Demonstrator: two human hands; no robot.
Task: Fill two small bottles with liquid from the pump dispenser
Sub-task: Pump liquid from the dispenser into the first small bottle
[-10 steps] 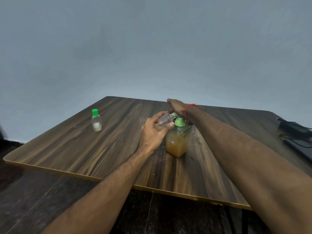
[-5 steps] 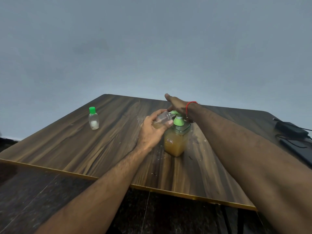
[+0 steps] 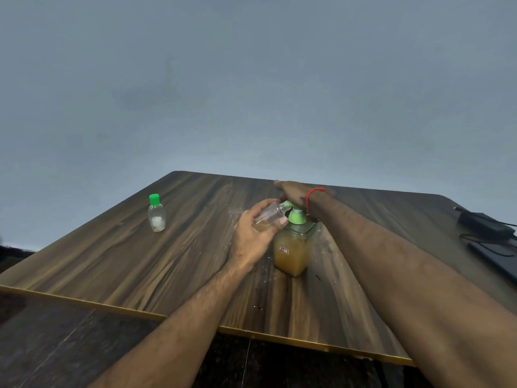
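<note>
Left hand [image 3: 253, 239] grips the tilted small bottle [image 3: 270, 215], mouth at the nozzle; right hand [image 3: 293, 193], fingers extended, presses the pump dispenser [image 3: 293, 242]. Press slowly, mouth kept beneath the nozzle.

Pump dispenser [image 3: 292, 252] upright, amber-filled; open bottle [image 3: 270, 215] tilted at spout; capped bottle [image 3: 156, 213] apart.

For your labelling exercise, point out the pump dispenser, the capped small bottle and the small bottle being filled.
pump dispenser [image 3: 292, 254]: head view, amber body.
capped small bottle [image 3: 157, 217]: head view, clear body.
small bottle being filled [image 3: 270, 213]: head view, clear side.
</note>
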